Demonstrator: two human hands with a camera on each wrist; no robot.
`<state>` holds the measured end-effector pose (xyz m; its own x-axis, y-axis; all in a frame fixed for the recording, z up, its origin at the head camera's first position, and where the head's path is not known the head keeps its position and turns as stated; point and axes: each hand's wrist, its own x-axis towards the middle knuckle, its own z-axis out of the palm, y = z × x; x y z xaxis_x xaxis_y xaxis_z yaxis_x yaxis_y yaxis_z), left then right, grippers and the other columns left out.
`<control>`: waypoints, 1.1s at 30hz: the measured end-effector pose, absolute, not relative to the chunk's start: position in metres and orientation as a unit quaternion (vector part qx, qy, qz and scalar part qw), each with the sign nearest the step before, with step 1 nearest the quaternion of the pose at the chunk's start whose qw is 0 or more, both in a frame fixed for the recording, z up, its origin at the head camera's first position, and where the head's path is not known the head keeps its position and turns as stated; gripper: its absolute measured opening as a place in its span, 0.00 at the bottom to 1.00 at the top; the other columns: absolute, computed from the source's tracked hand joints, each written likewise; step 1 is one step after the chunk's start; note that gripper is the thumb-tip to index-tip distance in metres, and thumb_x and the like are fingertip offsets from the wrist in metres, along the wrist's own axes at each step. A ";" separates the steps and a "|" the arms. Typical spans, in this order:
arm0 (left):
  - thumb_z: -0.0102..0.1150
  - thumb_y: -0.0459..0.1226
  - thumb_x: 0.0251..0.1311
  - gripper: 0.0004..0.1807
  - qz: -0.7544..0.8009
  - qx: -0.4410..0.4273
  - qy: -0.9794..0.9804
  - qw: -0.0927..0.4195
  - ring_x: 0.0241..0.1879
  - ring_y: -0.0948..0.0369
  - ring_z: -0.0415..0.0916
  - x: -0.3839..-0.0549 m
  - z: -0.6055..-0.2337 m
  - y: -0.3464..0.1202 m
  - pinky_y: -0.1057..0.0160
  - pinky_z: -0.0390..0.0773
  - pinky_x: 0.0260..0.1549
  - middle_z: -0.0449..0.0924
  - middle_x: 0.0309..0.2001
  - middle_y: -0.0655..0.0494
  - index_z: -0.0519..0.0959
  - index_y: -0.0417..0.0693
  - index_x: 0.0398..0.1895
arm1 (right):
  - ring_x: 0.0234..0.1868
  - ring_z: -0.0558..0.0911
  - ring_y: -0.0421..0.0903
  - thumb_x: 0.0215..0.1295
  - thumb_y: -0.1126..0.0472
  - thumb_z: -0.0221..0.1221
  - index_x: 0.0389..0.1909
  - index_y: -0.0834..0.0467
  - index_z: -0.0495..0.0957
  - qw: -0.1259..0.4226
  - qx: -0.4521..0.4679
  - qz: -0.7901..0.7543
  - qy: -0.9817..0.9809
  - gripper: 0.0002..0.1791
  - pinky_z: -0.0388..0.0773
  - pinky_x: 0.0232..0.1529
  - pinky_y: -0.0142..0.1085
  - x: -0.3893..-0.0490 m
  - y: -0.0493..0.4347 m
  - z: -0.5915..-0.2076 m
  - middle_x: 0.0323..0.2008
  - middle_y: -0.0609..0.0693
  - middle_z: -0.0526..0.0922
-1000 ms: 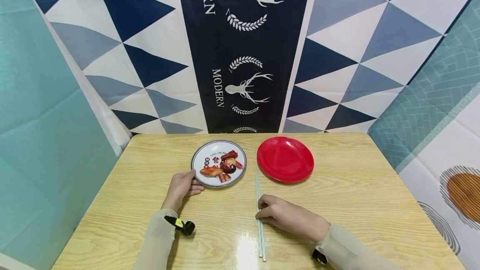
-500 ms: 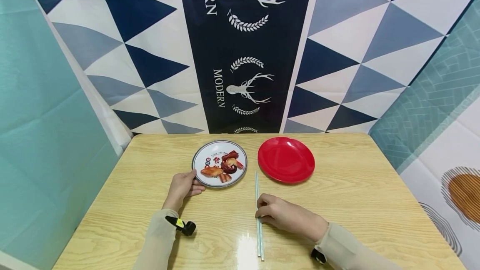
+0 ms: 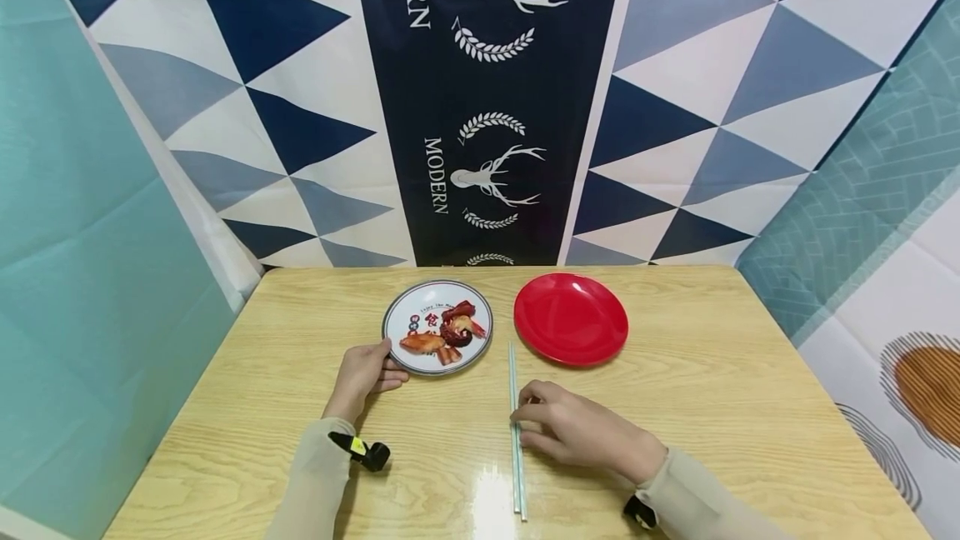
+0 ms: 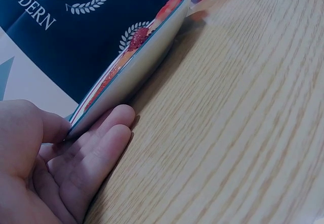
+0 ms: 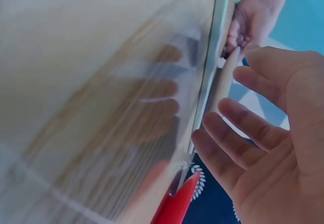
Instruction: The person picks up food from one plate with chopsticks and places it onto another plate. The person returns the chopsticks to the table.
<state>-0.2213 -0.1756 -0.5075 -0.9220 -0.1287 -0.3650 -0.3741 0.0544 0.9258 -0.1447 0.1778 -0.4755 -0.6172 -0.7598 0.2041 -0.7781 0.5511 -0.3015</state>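
Note:
My left hand (image 3: 362,375) grips the near left edge of a white plate (image 3: 401,311), thumb at the rim and fingers beneath. In the left wrist view the plate (image 4: 136,77) appears edge-on over the table. Browned food pieces (image 3: 422,343), one like a shrimp with a red tail, lie on it. A pair of pale green chopsticks (image 3: 518,473) lies side by side on the table, pointing away from me. My right hand (image 3: 581,432) hovers at them, fingers loosely bent and parted. The right wrist view shows nothing in that hand, its fingertips close to the chopsticks (image 5: 208,72).
A shiny red plate (image 3: 570,319) stands right of the white plate, beyond the chopsticks. The wooden table (image 3: 697,373) ends at a patterned cloth backdrop (image 3: 487,90). Teal hangings (image 3: 112,273) flank the left side.
The right hand's fingers have loosened and spread from the chopsticks, which have shifted slightly left. The left hand and both plates have stayed put.

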 end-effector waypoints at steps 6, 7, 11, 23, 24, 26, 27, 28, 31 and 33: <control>0.46 0.45 0.80 0.27 0.667 -0.176 0.718 0.094 0.24 0.60 0.87 -0.222 -0.510 -0.176 0.64 0.91 0.29 0.86 0.26 0.50 0.74 0.25 0.61 | 0.49 0.80 0.40 0.69 0.52 0.67 0.54 0.53 0.86 0.033 0.418 0.193 -0.887 0.17 0.87 0.55 0.35 -0.144 0.180 -0.473 0.51 0.46 0.81; 0.46 0.45 0.80 0.27 0.666 -0.176 0.718 0.094 0.24 0.60 0.87 -0.222 -0.510 -0.176 0.64 0.91 0.30 0.86 0.26 0.50 0.74 0.25 0.61 | 0.50 0.80 0.41 0.69 0.52 0.67 0.55 0.53 0.86 0.036 0.415 0.193 -0.888 0.17 0.87 0.55 0.36 -0.144 0.181 -0.473 0.51 0.47 0.81; 0.46 0.45 0.80 0.27 0.667 -0.175 0.718 0.094 0.24 0.61 0.87 -0.223 -0.511 -0.174 0.64 0.91 0.29 0.86 0.26 0.50 0.75 0.25 0.61 | 0.50 0.81 0.41 0.68 0.51 0.68 0.56 0.53 0.85 0.040 0.398 0.199 -0.895 0.19 0.88 0.55 0.37 -0.142 0.186 -0.471 0.52 0.47 0.82; 0.46 0.47 0.80 0.27 0.669 -0.160 0.716 0.121 0.27 0.60 0.89 -0.229 -0.507 -0.179 0.63 0.91 0.34 0.87 0.29 0.49 0.74 0.28 0.62 | 0.55 0.80 0.41 0.68 0.47 0.67 0.60 0.52 0.83 0.042 0.339 0.227 -0.912 0.23 0.87 0.58 0.42 -0.139 0.190 -0.466 0.55 0.46 0.80; 0.45 0.46 0.80 0.28 0.671 -0.158 0.714 0.124 0.27 0.59 0.89 -0.229 -0.506 -0.181 0.63 0.91 0.34 0.87 0.29 0.49 0.74 0.27 0.62 | 0.55 0.80 0.42 0.68 0.47 0.67 0.60 0.52 0.83 0.046 0.337 0.229 -0.912 0.23 0.87 0.58 0.42 -0.139 0.189 -0.465 0.56 0.47 0.80; 0.46 0.46 0.80 0.27 0.673 -0.158 0.711 0.131 0.27 0.59 0.89 -0.230 -0.505 -0.184 0.63 0.91 0.34 0.86 0.29 0.49 0.73 0.28 0.63 | 0.56 0.80 0.43 0.69 0.46 0.67 0.60 0.52 0.83 0.051 0.335 0.234 -0.912 0.24 0.87 0.59 0.43 -0.140 0.186 -0.465 0.56 0.47 0.80; 0.46 0.46 0.80 0.27 0.677 -0.159 0.706 0.136 0.27 0.59 0.89 -0.229 -0.505 -0.186 0.63 0.92 0.35 0.86 0.29 0.49 0.73 0.27 0.63 | 0.56 0.80 0.43 0.69 0.46 0.67 0.60 0.53 0.83 0.052 0.334 0.237 -0.911 0.24 0.87 0.59 0.44 -0.140 0.184 -0.465 0.56 0.48 0.80; 0.46 0.46 0.80 0.27 0.680 -0.159 0.702 0.141 0.28 0.59 0.89 -0.229 -0.504 -0.188 0.63 0.92 0.35 0.86 0.30 0.49 0.73 0.27 0.63 | 0.56 0.80 0.44 0.69 0.46 0.67 0.60 0.53 0.82 0.054 0.333 0.240 -0.910 0.24 0.87 0.59 0.44 -0.140 0.183 -0.465 0.56 0.48 0.80; 0.47 0.46 0.80 0.26 0.691 -0.162 0.687 0.156 0.29 0.58 0.89 -0.229 -0.503 -0.191 0.62 0.92 0.37 0.87 0.30 0.48 0.73 0.27 0.61 | 0.57 0.80 0.44 0.68 0.47 0.68 0.60 0.54 0.82 0.055 0.324 0.245 -0.912 0.24 0.87 0.59 0.44 -0.141 0.178 -0.463 0.56 0.48 0.79; 0.47 0.46 0.80 0.26 0.695 -0.163 0.681 0.166 0.30 0.58 0.89 -0.228 -0.501 -0.194 0.61 0.92 0.38 0.87 0.31 0.48 0.73 0.27 0.60 | 0.57 0.80 0.45 0.67 0.48 0.68 0.61 0.55 0.81 0.049 0.315 0.252 -0.914 0.25 0.86 0.59 0.44 -0.143 0.173 -0.462 0.57 0.48 0.79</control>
<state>-0.2282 -0.1940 -0.5010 -0.8916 0.0087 -0.4527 -0.4528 -0.0186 0.8914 -0.1426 0.1733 -0.4625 -0.7968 -0.5505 0.2492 -0.6003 0.6743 -0.4301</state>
